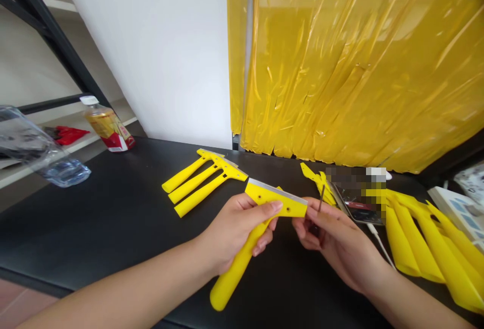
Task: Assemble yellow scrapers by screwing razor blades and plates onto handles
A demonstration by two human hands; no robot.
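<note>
- The yellow scraper (pixel 260 218) is in the air over the black counter (pixel 113 218), between my two hands; its head with the metal blade strip is on top, and the handle goes down toward me.
- My left hand (pixel 234 228) is closed around the handle just under the head, thumb lying on the head.
- My right hand (pixel 333 240) pinches a thin dark tool (pixel 321 199), maybe a small driver, and the fingers touch the right end of the head.
- I judge the step is fixing the blade on the head. The next move needs the tool tip exactly on one small hole.
- Beyond my left hand lie three finished scrapers (pixel 204 180); beside my right hand is a pile of yellow parts (pixel 427 238).
</note>
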